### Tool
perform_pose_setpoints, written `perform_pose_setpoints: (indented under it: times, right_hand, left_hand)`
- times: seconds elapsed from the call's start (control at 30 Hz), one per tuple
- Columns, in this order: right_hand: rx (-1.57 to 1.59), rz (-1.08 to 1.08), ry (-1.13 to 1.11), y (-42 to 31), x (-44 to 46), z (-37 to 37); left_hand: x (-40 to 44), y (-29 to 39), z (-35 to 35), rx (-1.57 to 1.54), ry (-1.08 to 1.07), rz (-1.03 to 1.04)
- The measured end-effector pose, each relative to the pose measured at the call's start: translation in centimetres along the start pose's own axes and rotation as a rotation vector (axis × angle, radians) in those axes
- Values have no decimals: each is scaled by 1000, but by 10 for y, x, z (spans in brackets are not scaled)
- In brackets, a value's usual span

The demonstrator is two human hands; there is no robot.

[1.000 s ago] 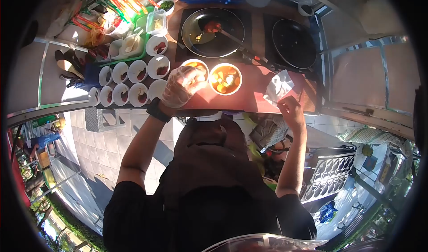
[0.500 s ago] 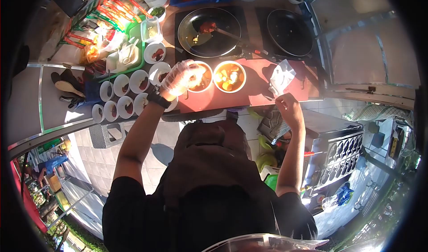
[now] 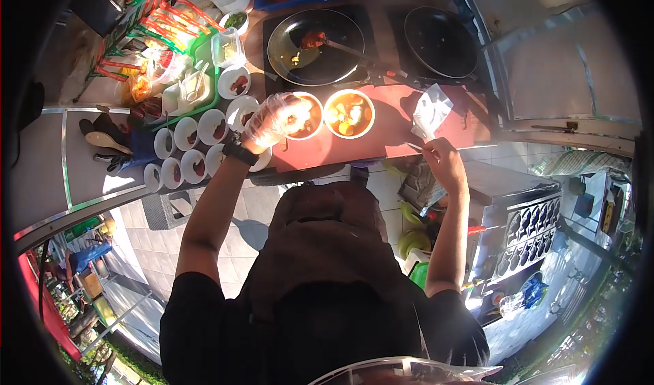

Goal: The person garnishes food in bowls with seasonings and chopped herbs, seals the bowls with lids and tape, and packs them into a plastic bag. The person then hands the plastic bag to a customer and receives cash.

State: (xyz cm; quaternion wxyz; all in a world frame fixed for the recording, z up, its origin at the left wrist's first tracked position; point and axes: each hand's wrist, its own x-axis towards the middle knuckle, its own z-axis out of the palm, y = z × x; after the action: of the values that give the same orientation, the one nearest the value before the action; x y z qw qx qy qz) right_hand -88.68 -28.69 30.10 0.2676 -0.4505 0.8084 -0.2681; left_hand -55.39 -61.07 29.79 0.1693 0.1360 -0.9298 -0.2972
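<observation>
My left hand (image 3: pixel 274 122), in a clear plastic glove and with a dark watch at the wrist, is closed over the left side of a white bowl (image 3: pixel 315 120) of orange-brown food. Glare hides what its fingers hold, if anything. Beside it stands a second white bowl (image 3: pixel 349 134) with orange soup and pale yellow pieces. My bare right hand (image 3: pixel 444 161) is pinched at the board's front edge, just below a crumpled white sheet (image 3: pixel 433 105), paper or thin plastic. A thin pointed thing (image 3: pixel 414 146) sticks out left of its fingers; its kind is unclear.
Several small white bowls (image 3: pixel 186 133) with dark red contents stand at left, by a green tray (image 3: pixel 219 88). Behind the red board (image 3: pixel 392 122) are a pan (image 3: pixel 340 27) with oil and a spatula, and another dark pan (image 3: pixel 443 41). A wooden spoon (image 3: pixel 107 141) lies far left.
A thin pointed thing now shows at my right fingers, which sit slightly farther right. My left hand stays at the left bowl. The whole view has shifted slightly.
</observation>
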Motion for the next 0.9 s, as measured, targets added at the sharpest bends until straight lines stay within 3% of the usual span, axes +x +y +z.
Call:
perform_pose_setpoints:
  times: [0.17,0.23,0.37,0.43,0.63,0.77,0.9]
  right_hand:
    - [17,2,4,3,2,-2]
    - [20,-68,46,7,3,-2]
    - [30,-83,41,12,5,-2]
    - [6,-109,31,15,6,-3]
    - [-21,-77,-17,18,9,-8]
    - [-7,-80,-12,17,8,-11]
    - [5,-136,35,20,10,-12]
  left_hand:
    - [-2,14,-11,-190,23,-105]
    - [-5,13,-17,-113,111,36]
    - [-17,-3,-15,28,15,-21]
    - [-17,-8,-10,10,7,105]
    - [-12,4,-9,120,44,207]
    - [-19,0,-8,134,30,163]
    - [-34,-7,-3,-4,119,-9]
